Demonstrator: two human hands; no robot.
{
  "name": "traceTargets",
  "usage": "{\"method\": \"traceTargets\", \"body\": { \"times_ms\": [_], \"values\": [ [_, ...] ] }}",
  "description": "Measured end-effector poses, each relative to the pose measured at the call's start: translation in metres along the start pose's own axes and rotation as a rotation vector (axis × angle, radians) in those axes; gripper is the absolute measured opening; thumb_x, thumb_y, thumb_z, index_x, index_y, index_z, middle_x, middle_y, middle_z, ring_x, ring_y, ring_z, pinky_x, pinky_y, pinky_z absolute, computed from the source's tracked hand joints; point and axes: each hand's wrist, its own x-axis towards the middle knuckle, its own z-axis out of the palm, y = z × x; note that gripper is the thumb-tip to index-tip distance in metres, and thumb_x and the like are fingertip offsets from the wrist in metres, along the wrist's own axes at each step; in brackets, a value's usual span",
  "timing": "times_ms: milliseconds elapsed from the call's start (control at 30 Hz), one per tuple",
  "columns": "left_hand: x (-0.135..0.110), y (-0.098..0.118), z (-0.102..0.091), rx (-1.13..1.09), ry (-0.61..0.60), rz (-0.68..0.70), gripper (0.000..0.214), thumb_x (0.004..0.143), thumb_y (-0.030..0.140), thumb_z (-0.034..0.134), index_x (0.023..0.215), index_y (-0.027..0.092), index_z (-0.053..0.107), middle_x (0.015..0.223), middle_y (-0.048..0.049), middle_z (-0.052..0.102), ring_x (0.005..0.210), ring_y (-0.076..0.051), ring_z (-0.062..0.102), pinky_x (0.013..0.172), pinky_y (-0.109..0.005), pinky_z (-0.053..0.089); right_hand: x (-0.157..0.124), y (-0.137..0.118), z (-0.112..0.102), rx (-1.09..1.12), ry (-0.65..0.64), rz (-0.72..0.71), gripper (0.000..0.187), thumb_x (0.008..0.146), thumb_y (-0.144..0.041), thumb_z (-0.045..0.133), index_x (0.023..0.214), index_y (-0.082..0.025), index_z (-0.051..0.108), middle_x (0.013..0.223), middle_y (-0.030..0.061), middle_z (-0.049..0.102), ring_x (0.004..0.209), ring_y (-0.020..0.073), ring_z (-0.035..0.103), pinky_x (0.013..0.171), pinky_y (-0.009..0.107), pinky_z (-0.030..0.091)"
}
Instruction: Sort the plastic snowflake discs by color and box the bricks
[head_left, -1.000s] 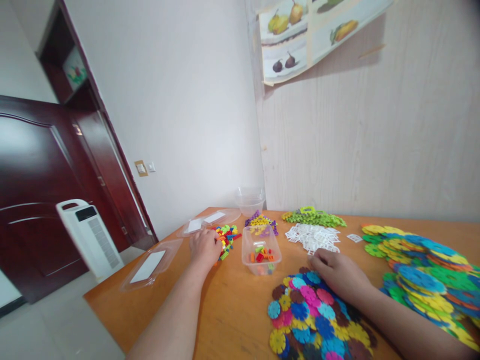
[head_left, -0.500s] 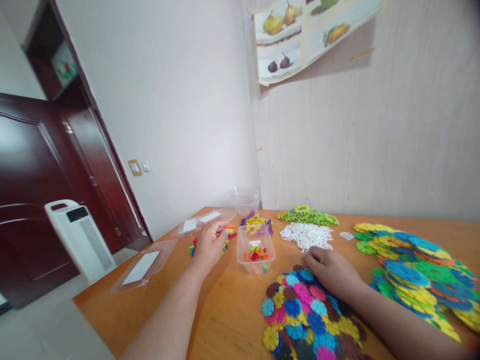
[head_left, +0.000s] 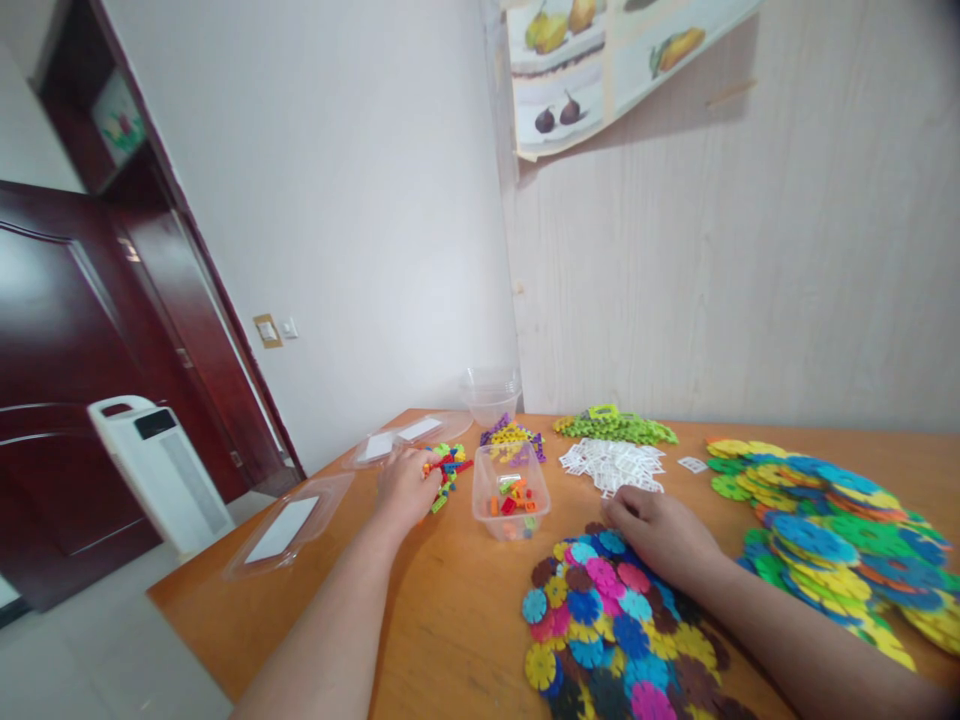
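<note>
My left hand is over a pile of small coloured plastic building pieces, its fingers bent down at the pile's left side. Its fingertips are hidden, so I cannot see whether a piece is between them. To its right stands a clear plastic tub with several red, orange and green pieces inside. My right hand rests in a loose fist at the far edge of a heap of notched flower-shaped discs, with no object visible in it.
Behind the tub lie purple and yellow pieces and clear stacked tubs. White pieces, green pieces and large discs spread rightward. Clear lids lie left, near the table edge.
My left hand has moved left and down onto the pile. The orange piece that showed at its fingers is no longer visible there. My right hand has stayed put.
</note>
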Motion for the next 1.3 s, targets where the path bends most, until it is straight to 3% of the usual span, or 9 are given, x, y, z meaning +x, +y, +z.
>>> {"method": "traceTargets", "body": {
  "times_ms": [233, 533, 600, 700, 833, 1067, 1200, 1300],
  "values": [
    [-0.006, 0.002, 0.002, 0.224, -0.092, 0.002, 0.020, 0.078, 0.029, 0.062, 0.094, 0.028, 0.073, 0.113, -0.0062, 0.067, 0.111, -0.028, 0.054, 0.095, -0.040, 0.038, 0.002, 0.001, 0.001, 0.002, -0.012, -0.001, 0.037, 0.092, -0.047, 0.041, 0.069, -0.022, 0.057, 0.069, 0.0021, 0.064, 0.067, 0.0171, 0.056, 0.056, 0.026, 0.027],
    [-0.004, 0.005, 0.001, 0.201, -0.028, 0.022, 0.016, 0.082, 0.024, 0.056, 0.091, 0.024, 0.069, 0.107, -0.0068, 0.068, 0.108, -0.026, 0.056, 0.093, -0.039, 0.040, 0.003, 0.004, 0.004, -0.001, -0.011, -0.003, 0.038, 0.092, -0.047, 0.042, 0.069, -0.021, 0.058, 0.068, 0.0022, 0.063, 0.065, 0.0165, 0.055, 0.055, 0.026, 0.026],
    [-0.003, 0.006, 0.003, 0.109, -0.026, 0.008, 0.018, 0.084, 0.026, 0.054, 0.096, 0.023, 0.068, 0.103, -0.0070, 0.070, 0.102, -0.024, 0.060, 0.090, -0.038, 0.044, 0.003, 0.004, 0.004, 0.004, -0.008, 0.003, 0.037, 0.091, -0.047, 0.043, 0.069, -0.021, 0.058, 0.068, 0.0023, 0.063, 0.065, 0.0164, 0.055, 0.055, 0.026, 0.025],
    [-0.003, 0.011, 0.008, -0.205, -0.059, 0.018, 0.023, 0.089, 0.032, 0.050, 0.103, 0.022, 0.065, 0.103, -0.0058, 0.072, 0.094, -0.020, 0.065, 0.087, -0.034, 0.049, 0.003, 0.004, 0.003, 0.009, -0.005, 0.004, 0.037, 0.091, -0.046, 0.043, 0.069, -0.021, 0.058, 0.067, 0.0021, 0.063, 0.065, 0.0165, 0.055, 0.055, 0.026, 0.025],
    [-0.005, 0.023, 0.012, -0.527, -0.065, 0.053, 0.029, 0.090, 0.039, 0.052, 0.107, 0.019, 0.065, 0.106, -0.0063, 0.073, 0.096, -0.018, 0.067, 0.086, -0.032, 0.053, 0.003, 0.004, 0.003, 0.003, -0.004, 0.003, 0.037, 0.092, -0.047, 0.042, 0.069, -0.022, 0.057, 0.067, 0.0019, 0.063, 0.065, 0.0166, 0.056, 0.056, 0.026, 0.027],
    [-0.014, 0.044, 0.001, -0.600, -0.094, 0.084, 0.033, 0.087, 0.037, 0.058, 0.114, 0.020, 0.066, 0.109, -0.0063, 0.074, 0.100, -0.019, 0.069, 0.090, -0.032, 0.053, 0.003, 0.002, 0.001, -0.005, 0.007, -0.007, 0.038, 0.092, -0.048, 0.041, 0.068, -0.022, 0.056, 0.068, 0.0015, 0.063, 0.066, 0.0166, 0.056, 0.055, 0.026, 0.026],
    [-0.016, 0.050, -0.006, -0.622, -0.173, 0.097, 0.039, 0.088, 0.038, 0.057, 0.122, 0.019, 0.064, 0.114, -0.0083, 0.073, 0.104, -0.021, 0.068, 0.092, -0.034, 0.053, 0.003, 0.003, 0.003, -0.002, 0.007, -0.011, 0.039, 0.092, -0.048, 0.042, 0.067, -0.022, 0.055, 0.067, 0.0014, 0.062, 0.065, 0.0164, 0.055, 0.055, 0.026, 0.026],
    [-0.014, 0.049, -0.008, -0.629, -0.159, 0.081, 0.040, 0.089, 0.039, 0.056, 0.123, 0.020, 0.065, 0.120, -0.0088, 0.071, 0.109, -0.021, 0.066, 0.094, -0.034, 0.051, 0.003, 0.003, 0.003, 0.006, -0.001, -0.008, 0.038, 0.092, -0.047, 0.042, 0.068, -0.022, 0.056, 0.066, 0.0016, 0.063, 0.065, 0.0165, 0.055, 0.056, 0.026, 0.027]
  ]
}}
